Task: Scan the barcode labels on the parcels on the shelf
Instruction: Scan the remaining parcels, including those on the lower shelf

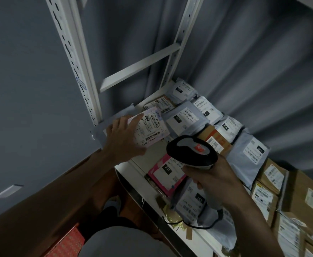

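Note:
My left hand (123,138) lies with spread fingers on a flat grey parcel (115,117) at the shelf's left end, the fingertips touching its white barcode label (150,127). A black and grey handheld barcode scanner (191,151) sits in the grip of my right hand (213,175), its head pointing toward that label. The scanner's black cable (198,226) trails down to the shelf front. A pink parcel (166,174) lies under the scanner, partly hidden. Grey mailer bags (185,119) with labels lie behind.
The white shelf (133,175) holds several more grey bags and brown cardboard boxes (270,173) running to the right. A white slotted upright (72,58) and crossbar stand at the left. A grey wall is behind. Below left, a red patterned box (68,243) sits on the brown floor.

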